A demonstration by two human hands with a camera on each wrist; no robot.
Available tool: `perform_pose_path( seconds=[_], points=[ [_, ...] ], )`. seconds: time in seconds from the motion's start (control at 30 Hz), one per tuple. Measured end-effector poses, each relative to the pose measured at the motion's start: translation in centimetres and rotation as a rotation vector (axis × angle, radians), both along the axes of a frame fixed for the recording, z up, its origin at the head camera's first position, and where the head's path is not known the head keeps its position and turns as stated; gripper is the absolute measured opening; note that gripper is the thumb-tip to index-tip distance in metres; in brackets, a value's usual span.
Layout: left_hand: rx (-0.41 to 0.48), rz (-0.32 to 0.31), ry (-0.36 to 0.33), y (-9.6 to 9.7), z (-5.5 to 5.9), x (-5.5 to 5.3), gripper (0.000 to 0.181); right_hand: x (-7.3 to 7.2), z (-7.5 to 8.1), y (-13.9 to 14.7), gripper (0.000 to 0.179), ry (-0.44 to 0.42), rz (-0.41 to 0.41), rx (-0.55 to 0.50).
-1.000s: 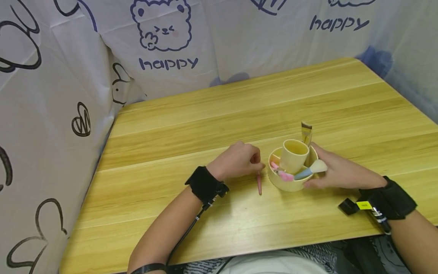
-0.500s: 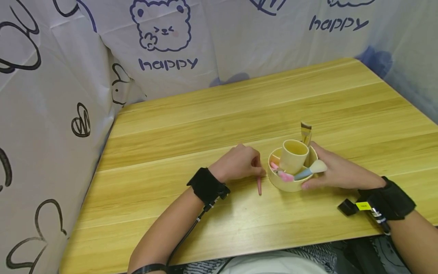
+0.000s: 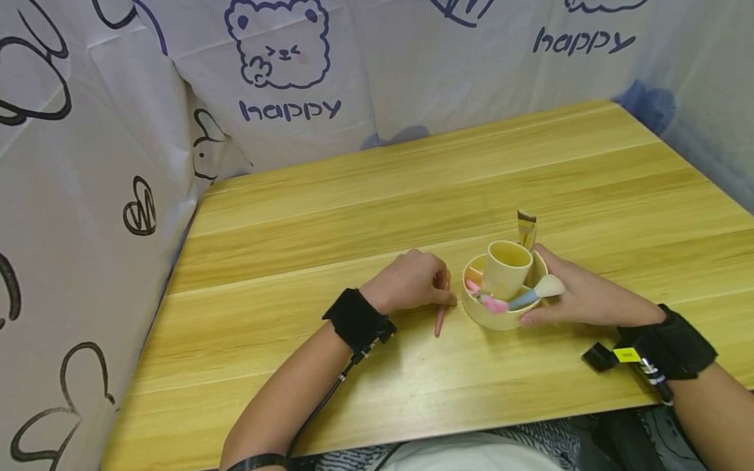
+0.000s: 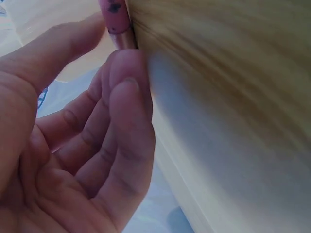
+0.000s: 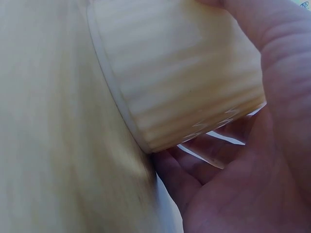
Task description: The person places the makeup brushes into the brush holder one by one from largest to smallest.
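In the head view, my left hand (image 3: 409,281) is low over the wooden table, its thumb and fingertips on a slim pink makeup brush (image 3: 440,322). Close up in the left wrist view, the brush's pink handle (image 4: 115,15) and metal band show between thumb and index finger; its tip is hidden. My right hand (image 3: 589,292) grips the right side of a round cream brush holder (image 3: 495,320), which stands on the table. Its ribbed wall (image 5: 180,73) fills the right wrist view, with fingers wrapped behind it and the thumb in front.
The holder has a raised centre cup (image 3: 508,271) and compartments around it. A blue-handled brush with a pale head (image 3: 548,286), a pink item (image 3: 493,304) and a flat brush (image 3: 527,226) stand or lean there. The table's front edge lies close to the body.
The pink brush's near end has swung slightly left under my left hand. The left hand has shifted only a little; the right hand and the holder have stayed nearly still.
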State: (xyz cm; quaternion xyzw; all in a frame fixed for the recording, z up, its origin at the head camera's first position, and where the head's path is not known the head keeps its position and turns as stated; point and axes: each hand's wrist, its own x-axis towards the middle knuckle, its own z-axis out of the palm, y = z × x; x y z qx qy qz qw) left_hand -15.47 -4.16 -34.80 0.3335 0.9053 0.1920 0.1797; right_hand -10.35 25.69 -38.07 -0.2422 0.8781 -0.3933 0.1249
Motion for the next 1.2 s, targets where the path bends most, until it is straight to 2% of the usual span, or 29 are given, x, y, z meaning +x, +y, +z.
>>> perform_pose_path(
  seconds=[0.23,0.37,0.8,1.2],
  points=[
    [-0.04,0.03,0.035,-0.02,-0.09,0.03,0.031,-0.02,-0.01,-0.01,0.096,-0.009,0.002,-0.001],
    [-0.061,0.024,0.046,-0.01,-0.24,-0.08,0.036,-0.01,0.05,-0.03,0.098,-0.012,0.007,-0.007],
    [-0.021,0.04,-0.079,-0.36,-0.43,-0.56,0.029,0.0,-0.07,0.04,0.097,-0.017,0.012,-0.018],
    [-0.063,0.037,-0.067,-0.1,-0.46,-0.56,0.026,-0.06,-0.04,0.07,0.094,-0.018,0.024,-0.026]
  ],
)
